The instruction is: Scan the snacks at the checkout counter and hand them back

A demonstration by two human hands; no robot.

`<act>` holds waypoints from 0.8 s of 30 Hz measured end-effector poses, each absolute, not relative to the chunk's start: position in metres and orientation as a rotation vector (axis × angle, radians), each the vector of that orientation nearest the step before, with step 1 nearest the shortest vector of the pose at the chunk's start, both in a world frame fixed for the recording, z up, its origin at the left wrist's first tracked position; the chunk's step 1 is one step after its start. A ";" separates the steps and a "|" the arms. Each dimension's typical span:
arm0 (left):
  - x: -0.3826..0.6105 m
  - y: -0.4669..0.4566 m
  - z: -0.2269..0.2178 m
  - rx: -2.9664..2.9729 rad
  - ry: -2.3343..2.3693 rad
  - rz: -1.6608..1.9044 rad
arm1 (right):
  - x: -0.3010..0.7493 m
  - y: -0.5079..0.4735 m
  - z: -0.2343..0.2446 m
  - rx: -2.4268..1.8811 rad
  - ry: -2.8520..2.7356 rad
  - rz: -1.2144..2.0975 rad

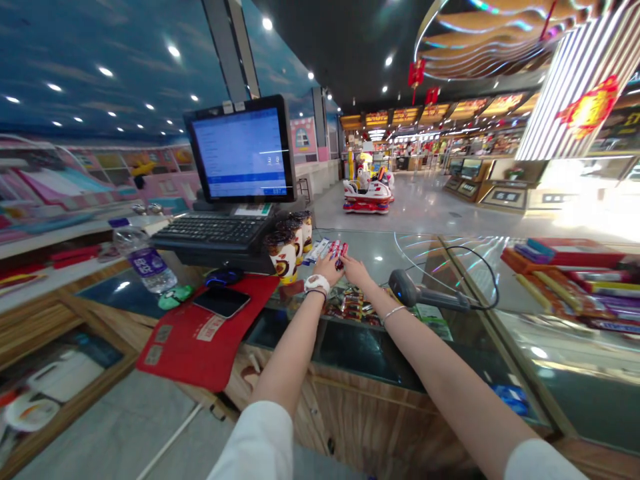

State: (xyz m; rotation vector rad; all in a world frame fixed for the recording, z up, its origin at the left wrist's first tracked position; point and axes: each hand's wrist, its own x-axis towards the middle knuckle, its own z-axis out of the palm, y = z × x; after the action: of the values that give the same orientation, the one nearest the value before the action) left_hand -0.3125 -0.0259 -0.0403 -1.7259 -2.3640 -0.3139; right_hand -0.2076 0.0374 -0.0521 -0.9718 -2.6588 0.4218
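Both hands reach forward over the glass counter (380, 243) and meet at a few small red-wrapped packets (339, 247). My left hand (328, 269), with a white watch on the wrist, is closed on the packets from the left. From the right, my right hand (355, 271) closes its fingertips on the same packets; a thin bangle is on that wrist. What exactly is inside the wrappers is too small to tell. Just left of my hands stand several printed cups (283, 256) with dark tops. A whitish-blue packet (317, 250) lies between the cups and my left hand.
A handheld barcode scanner (425, 293) lies beside my right forearm, its cable looping right. Stacked boxes (575, 273) stand at the right. On the left are a monitor (243, 153), keyboard (210, 228), phone (221, 302) on a red mat (200, 353), and water bottle (144, 257).
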 end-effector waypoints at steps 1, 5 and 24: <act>-0.309 -0.032 -0.039 -1.735 -2.350 -0.299 | -0.203 0.032 -0.051 -0.968 -2.667 0.394; -0.297 -0.064 -0.037 -1.793 -2.229 -0.227 | -0.181 0.007 -0.045 -0.874 -2.727 0.193; -0.279 -0.137 -0.035 -1.785 -2.114 -0.246 | -0.144 0.002 -0.069 -0.533 -2.799 0.440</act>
State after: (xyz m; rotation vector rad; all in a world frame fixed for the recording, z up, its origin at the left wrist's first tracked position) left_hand -0.2791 -0.1373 -0.0352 -1.7853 -2.1139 -0.2462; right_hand -0.1438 0.0016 -0.0692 -0.5328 -2.7989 0.4397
